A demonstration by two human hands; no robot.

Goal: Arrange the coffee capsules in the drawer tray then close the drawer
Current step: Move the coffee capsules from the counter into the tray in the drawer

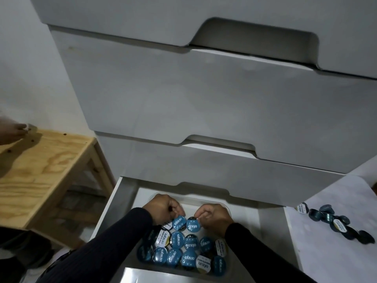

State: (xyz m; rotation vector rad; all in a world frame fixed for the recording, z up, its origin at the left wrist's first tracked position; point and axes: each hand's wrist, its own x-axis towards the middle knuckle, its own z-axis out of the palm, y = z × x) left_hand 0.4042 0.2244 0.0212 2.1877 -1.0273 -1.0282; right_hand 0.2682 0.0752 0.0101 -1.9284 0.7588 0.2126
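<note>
Lower centre: I see tray [229,264] in open drawer [114,203], capsules [179,250] packed label-up in rows. Left hand [163,209] and right hand [212,214] each pinch capsule, seating next row. Right edge: loose capsules [334,221] on table [326,248], awaiting transfer.

Domestic interior, most likely a home storage or pantry corner: a tall white drawer unit [224,94] with cut-out handles stands against a plain white wall [26,64], its lowest drawer [114,201] pulled open near the viewer. Inside, a clear tray [212,203] holds branded coffee capsules [177,240] with blue and white lids, and more loose capsules [330,219] lie on a white surface [334,201] to the right. To the left stands a bare pine side table [47,160], household furniture rather than shop or lab fittings.
</note>
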